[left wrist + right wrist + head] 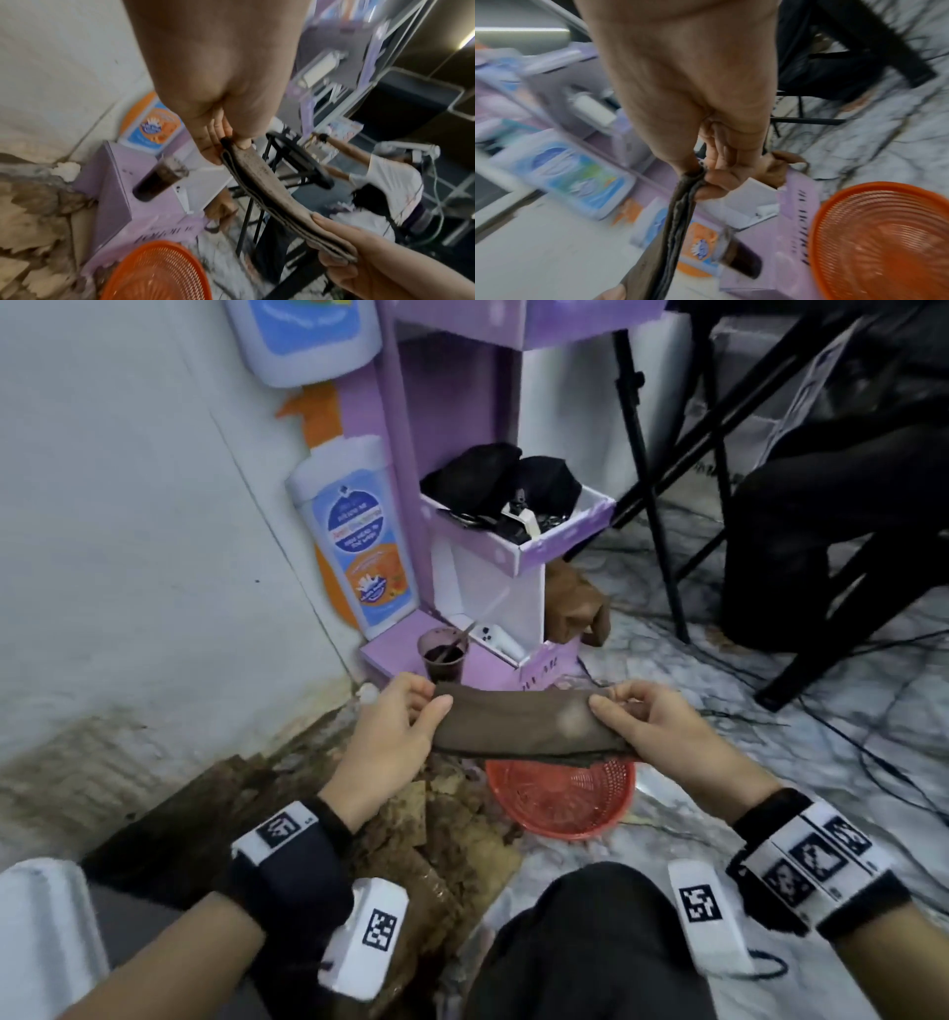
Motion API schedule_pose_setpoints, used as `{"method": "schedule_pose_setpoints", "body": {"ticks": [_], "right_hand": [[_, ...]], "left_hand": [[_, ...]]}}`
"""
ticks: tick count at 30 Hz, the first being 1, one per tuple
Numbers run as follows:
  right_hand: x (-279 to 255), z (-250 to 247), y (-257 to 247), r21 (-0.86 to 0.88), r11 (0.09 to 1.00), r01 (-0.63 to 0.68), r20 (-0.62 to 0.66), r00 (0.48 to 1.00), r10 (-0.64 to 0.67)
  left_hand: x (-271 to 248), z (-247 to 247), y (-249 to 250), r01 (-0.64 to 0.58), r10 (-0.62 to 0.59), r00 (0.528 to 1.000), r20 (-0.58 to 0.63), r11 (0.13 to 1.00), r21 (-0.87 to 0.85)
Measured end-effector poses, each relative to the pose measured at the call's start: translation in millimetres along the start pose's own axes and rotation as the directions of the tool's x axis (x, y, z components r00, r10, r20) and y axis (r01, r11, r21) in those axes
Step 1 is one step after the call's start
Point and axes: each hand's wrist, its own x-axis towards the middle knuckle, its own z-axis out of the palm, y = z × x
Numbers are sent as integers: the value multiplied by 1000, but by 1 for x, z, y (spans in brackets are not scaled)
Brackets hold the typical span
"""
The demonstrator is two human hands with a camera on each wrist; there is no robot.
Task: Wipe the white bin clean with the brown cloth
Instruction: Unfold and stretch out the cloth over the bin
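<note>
The brown cloth (518,724) is folded into a long flat strip and held level in the air between both hands. My left hand (411,711) pinches its left end between thumb and fingers. My right hand (624,713) pinches the right end the same way. The left wrist view shows the folded cloth (262,182) edge-on, running from my left hand (228,146) to my right hand (334,243). In the right wrist view, my right hand (706,180) grips the cloth's (677,223) layered edge. A white rounded object (41,932) sits at the bottom left; I cannot tell if it is the bin.
An orange mesh basket (565,803) lies on the marble floor under the cloth. Soiled brown cardboard (441,845) lies left of it by the stained wall. A cup of dark liquid (444,654) stands on the purple cardboard shelf (554,546). Black stand legs (652,505) and cables are at the right.
</note>
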Motion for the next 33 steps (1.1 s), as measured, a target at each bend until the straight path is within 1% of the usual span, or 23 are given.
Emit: {"method": "schedule_pose_setpoints", "body": {"ticks": [3,6,9,12,14,16,20,24,26,28,30,33], "right_hand": [[9,-23,53,-2,993,-117,-26,993,117],[19,-25,115,-32,978,-206,-66,977,203],[23,-8,180,-143,965,-221,-118,972,205],[27,20,233,-155,957,-247,-130,965,228],[33,40,261,-145,950,-276,-144,956,256],[39,56,283,-162,940,-301,-168,947,274],[40,75,315,-170,925,-339,-188,933,307],[33,82,326,-176,940,-294,-207,944,257],[31,85,328,-161,946,-280,-248,939,236],[30,87,330,-153,947,-283,-303,925,227],[28,89,330,-128,944,-304,-323,913,250],[28,90,325,-89,944,-317,-313,909,276]], "left_hand": [[30,57,-18,14,-27,992,125,994,109],[49,104,-48,15,-59,974,218,980,198],[59,138,-93,59,-147,947,284,953,296],[65,156,-141,73,-205,921,330,926,370],[70,164,-169,94,-238,912,333,914,394],[73,172,-195,107,-242,918,315,914,391],[65,192,-234,165,-281,919,276,912,376],[55,202,-249,130,-211,951,225,935,329],[54,203,-253,107,-177,960,217,949,298],[55,202,-258,121,-180,963,203,954,274],[57,200,-259,168,-221,952,211,956,241],[59,197,-257,243,-280,927,251,955,169]]}}
